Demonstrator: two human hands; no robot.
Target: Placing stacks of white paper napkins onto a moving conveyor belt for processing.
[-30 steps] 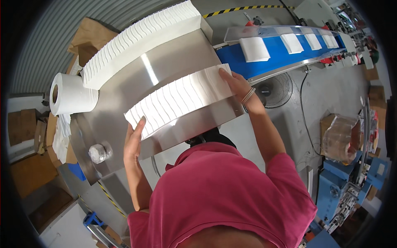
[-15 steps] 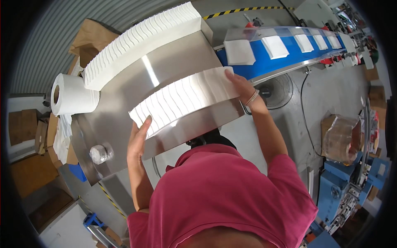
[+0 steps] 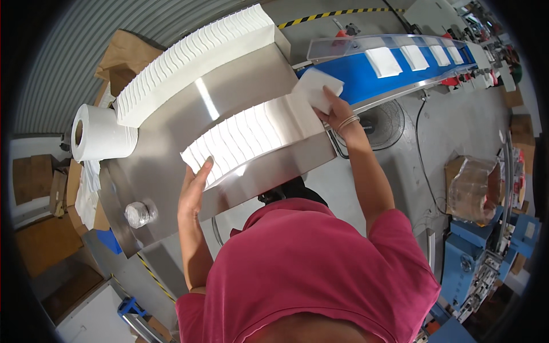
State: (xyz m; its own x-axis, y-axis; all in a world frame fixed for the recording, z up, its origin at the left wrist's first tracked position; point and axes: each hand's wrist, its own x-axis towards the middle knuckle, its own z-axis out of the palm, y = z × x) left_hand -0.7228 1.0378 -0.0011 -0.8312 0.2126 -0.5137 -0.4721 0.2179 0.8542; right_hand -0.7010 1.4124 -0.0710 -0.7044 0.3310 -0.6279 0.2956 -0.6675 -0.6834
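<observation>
A curved row of white folded paper tissues point(image 3: 246, 139) stands on edge along the near side of a steel table. My left hand point(image 3: 195, 182) grips its left end, thumb on the near face; the other fingers are partly hidden behind. At the row's right end, my right hand point(image 3: 336, 112) pinches a separate white folded tissue stack point(image 3: 315, 88), which is slightly blurred and tilted. That stack is between the row and the end of a blue conveyor belt point(image 3: 357, 77). More white stacks point(image 3: 384, 62) lie spaced out along the belt.
A longer tissue row point(image 3: 197, 66) lines the table's point(image 3: 171, 140) far edge. Beside it stands a large white paper roll point(image 3: 106, 132). A clear tape roll point(image 3: 137, 214) lies at the table's left corner. Below the conveyor is a fan point(image 3: 383, 126); a carton point(image 3: 472, 191) sits at right.
My right hand has left the row's end and taken the nearest stack off the belt, bringing it toward the row. The other stacks have moved slightly along the belt. My left hand stays put.
</observation>
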